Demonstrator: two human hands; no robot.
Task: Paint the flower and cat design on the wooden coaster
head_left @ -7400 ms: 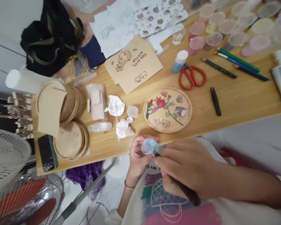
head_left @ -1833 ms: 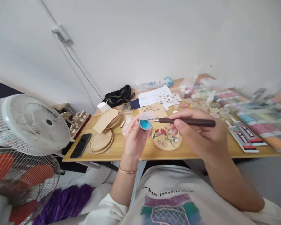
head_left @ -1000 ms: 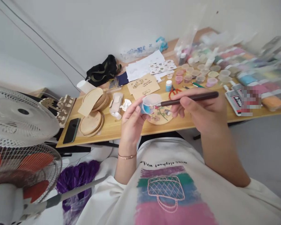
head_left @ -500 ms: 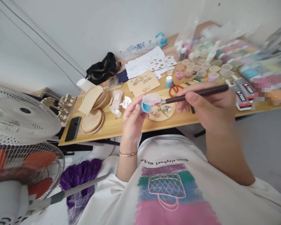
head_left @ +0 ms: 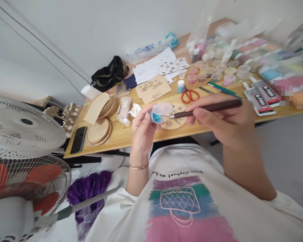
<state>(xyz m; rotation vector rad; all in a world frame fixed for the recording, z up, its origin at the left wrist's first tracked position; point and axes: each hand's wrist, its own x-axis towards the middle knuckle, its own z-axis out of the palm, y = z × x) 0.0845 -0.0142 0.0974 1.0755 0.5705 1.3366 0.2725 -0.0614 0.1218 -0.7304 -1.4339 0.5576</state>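
My left hand [head_left: 142,129] holds a small clear plastic cup [head_left: 156,117] with blue material inside, tilted towards me. Its translucent lid [head_left: 163,108] stands open behind it. Between the fingers of my right hand [head_left: 217,117] is a dark-handled tool [head_left: 207,108] with a slim bent metal tip, like a palette knife. The tip reaches the cup's mouth; whether it touches the blue material I cannot tell. Below and behind the cup, a round wooden board [head_left: 175,125] with a painted floral picture lies on the table, partly hidden by my hands.
On the wooden table [head_left: 121,141] are red-handled scissors [head_left: 190,96], a blue jar [head_left: 181,86], pencils [head_left: 221,88], round wooden boards [head_left: 98,130], a phone [head_left: 78,139] and glue packs [head_left: 261,95]. Several small cups [head_left: 229,80] stand at the back right. Fans [head_left: 25,126] are at left.
The tool's tip has moved left and down to the cup, as my right hand shifted left. The scissors and pencils show more fully now. My left hand keeps its hold.
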